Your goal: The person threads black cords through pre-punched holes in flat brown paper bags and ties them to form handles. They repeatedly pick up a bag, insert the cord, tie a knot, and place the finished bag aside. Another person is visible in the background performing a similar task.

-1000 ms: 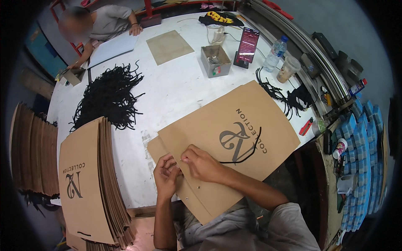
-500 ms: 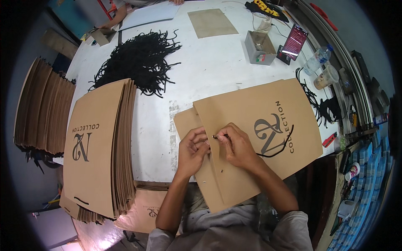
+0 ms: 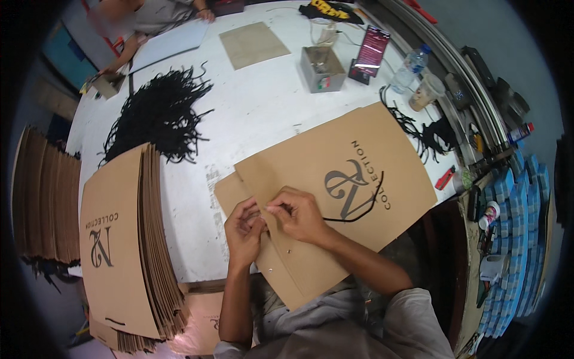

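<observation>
A flat brown paper bag (image 3: pixel 335 155) with dark printing lies slantwise in front of me, its folded top edge toward my left. Two small punched holes show near that edge. My left hand (image 3: pixel 244 232) is curled at the folded edge, thumb and fingers closing on the paper. Over the front panel, my right hand (image 3: pixel 297 216) pinches with thumb and forefinger close to the edge. A black cord (image 3: pixel 378 190) loops out from beneath the right hand across the print. The cord's tip at my fingers is too small to make out.
A thick stack of brown bags (image 3: pixel 119 239) stands at my left, with another stack (image 3: pixel 45 197) beyond. Black cords (image 3: pixel 158 113) lie heaped on the white table (image 3: pixel 251 90). A grey box (image 3: pixel 323 72), phone (image 3: pixel 369 52), bottle (image 3: pixel 411 69) and cup (image 3: pixel 426 93) stand far right. Someone works opposite.
The whole view has shifted, bringing more of the person opposite into sight. My right fingertips have drawn closer to the folded edge, and the dark cord tip between them no longer shows.
</observation>
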{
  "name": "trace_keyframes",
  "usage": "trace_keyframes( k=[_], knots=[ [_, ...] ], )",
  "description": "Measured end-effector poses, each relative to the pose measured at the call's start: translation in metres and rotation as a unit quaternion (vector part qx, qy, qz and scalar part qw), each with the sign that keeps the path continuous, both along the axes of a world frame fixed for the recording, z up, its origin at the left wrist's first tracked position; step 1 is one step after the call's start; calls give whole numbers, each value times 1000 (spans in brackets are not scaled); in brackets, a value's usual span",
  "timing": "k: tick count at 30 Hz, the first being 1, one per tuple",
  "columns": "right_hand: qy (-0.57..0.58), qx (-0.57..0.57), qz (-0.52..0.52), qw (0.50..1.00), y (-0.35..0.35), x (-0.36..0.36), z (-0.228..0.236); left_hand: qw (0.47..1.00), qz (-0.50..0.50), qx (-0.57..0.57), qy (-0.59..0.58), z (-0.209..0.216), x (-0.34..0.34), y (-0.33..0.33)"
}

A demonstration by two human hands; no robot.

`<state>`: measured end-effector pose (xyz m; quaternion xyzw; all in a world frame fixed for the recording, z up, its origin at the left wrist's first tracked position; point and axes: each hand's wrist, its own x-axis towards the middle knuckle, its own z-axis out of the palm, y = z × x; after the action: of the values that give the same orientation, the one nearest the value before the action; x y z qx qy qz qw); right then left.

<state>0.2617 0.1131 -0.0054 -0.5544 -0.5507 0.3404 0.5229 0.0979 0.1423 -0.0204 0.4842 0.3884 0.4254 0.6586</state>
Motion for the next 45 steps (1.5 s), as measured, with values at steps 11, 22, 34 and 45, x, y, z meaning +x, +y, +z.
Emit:
trace_keyframes(
  k=[11,22,34,45],
  knots=[
    [-65,-43,20,997,-8,3,2,967,126,73,207,-3,-45,-6],
    [-142,95,21,985,-23,-20,7,990,-104,-83,46,23,-35,-17],
    [-9,-25,-11,1000,-14,-44,23,997,51,-55,33,22,-29,-29],
    [-38,-15,102,994,-6,-25,-10,963,91,215,133,2,-33,-12]
  ],
)
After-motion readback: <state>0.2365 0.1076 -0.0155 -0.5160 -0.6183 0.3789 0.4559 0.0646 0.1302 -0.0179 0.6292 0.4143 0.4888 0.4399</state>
